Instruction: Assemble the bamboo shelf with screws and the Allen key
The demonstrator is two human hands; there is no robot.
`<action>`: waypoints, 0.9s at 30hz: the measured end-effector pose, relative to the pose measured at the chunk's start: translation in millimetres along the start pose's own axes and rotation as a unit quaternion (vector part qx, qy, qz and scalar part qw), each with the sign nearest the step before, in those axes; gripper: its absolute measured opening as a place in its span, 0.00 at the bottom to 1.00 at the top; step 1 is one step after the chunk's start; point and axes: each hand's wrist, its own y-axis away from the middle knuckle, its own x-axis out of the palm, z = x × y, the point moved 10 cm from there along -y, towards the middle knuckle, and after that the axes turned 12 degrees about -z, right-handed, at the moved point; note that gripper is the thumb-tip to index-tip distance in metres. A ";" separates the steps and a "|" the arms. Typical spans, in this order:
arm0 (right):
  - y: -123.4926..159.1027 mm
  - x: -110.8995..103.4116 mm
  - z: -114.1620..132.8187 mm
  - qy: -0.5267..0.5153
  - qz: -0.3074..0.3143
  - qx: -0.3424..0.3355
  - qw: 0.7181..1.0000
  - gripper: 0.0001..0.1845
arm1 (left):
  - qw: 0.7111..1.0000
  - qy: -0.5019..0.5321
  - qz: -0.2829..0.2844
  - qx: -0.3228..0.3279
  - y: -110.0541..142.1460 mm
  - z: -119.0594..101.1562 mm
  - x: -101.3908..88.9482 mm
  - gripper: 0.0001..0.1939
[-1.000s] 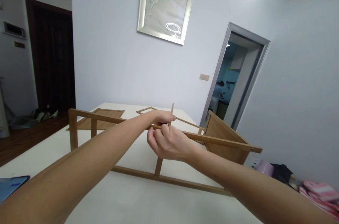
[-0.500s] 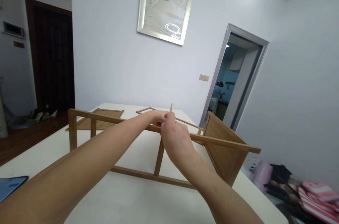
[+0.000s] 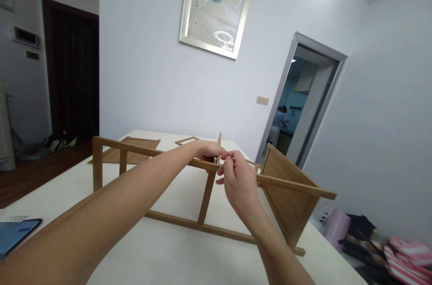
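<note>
A wooden frame (image 3: 205, 199) lies on its side on the table, with long rails, crossbars and a solid panel (image 3: 286, 195) at its right end. My left hand (image 3: 209, 149) reaches over the upper rail, its fingers curled round a narrow wooden bar (image 3: 219, 140) that stands up from the rail. The palm side and most of those fingers are hidden. Just right of it, my right hand (image 3: 239, 177) is closed in a pinch. A small, thin, greyish piece (image 3: 220, 169) shows at its fingertips, by the rail's joint with a crossbar; its kind is unclear.
Behind the frame lie a flat wooden panel (image 3: 131, 150) and a slim wooden frame piece (image 3: 185, 140) on the white table (image 3: 151, 253). A device with a blue screen (image 3: 20, 233) rests at the left edge. Through the doorway, a person (image 3: 277, 123) stands in another room.
My right hand has shifted right and slightly down, off the upright bar, uncovering the joint and the thin greyish piece. My left hand stays at the bar. The view has shifted slightly.
</note>
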 end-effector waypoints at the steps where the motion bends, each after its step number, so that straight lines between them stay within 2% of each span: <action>1: 0.6 0.1 0.9 -0.015 0.009 -0.009 1.000 0.12 | 1.000 0.012 0.011 0.001 1.5 -1.2 2.1 0.08; 4: 2.8 1.1 4.7 -0.057 0.052 -0.038 0.996 0.11 | 0.998 0.036 0.049 0.006 5.8 -5.3 8.7 0.07; 7: 3.5 1.6 2.1 -0.081 0.072 -0.038 0.993 0.11 | 0.999 0.022 0.022 -0.007 3.9 -2.0 3.1 0.07; 11: 2.9 2.0 -6.7 -0.102 0.037 -0.017 0.994 0.13 | 1.000 0.004 -0.019 -0.022 -1.4 4.8 -4.3 0.08; 16: 10.3 -2.6 10.6 -0.069 -0.043 -0.134 0.988 0.13 | 0.999 0.001 -0.042 -0.023 -4.1 8.9 -8.9 0.09; 20: 17.1 -3.0 9.7 -0.065 -0.087 -0.123 0.986 0.14 | 0.999 0.017 -0.029 -0.026 -5.1 9.2 -6.0 0.10; 23: 27.5 -0.5 20.2 -0.056 -0.100 -0.159 0.981 0.16 | 0.997 0.010 -0.055 -0.055 -6.0 13.8 -10.5 0.08; 27: 52.0 5.9 38.8 -0.028 -0.076 -0.242 0.967 0.19 | 0.995 0.004 -0.076 -0.068 -1.9 14.0 -14.1 0.07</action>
